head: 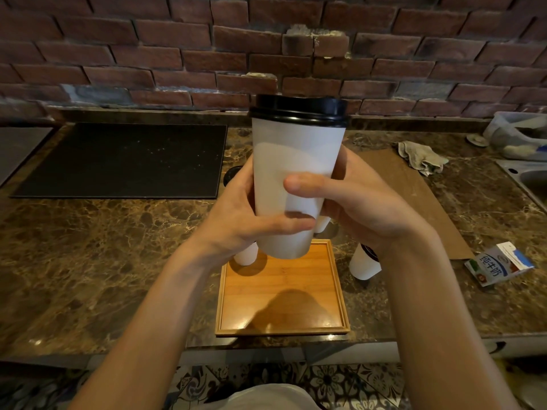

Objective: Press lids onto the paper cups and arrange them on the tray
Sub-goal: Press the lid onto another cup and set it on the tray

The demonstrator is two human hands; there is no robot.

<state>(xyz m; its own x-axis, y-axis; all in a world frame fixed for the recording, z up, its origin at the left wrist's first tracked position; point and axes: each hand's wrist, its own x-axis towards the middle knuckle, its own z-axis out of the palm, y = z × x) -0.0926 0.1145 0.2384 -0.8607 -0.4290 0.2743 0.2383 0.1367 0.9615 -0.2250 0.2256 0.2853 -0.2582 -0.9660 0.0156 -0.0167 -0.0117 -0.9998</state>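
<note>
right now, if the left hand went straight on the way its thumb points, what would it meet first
Most likely the right hand. The left hand grips the white paper cup with a black lid, its thumb lying across the cup towards the right palm; depth is unclear.

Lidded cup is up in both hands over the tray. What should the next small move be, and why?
Probably lower the cup onto bare wood of the tray. The black lid looks seated evenly, and the left hand and right hand hold the cup above the tray.
</note>
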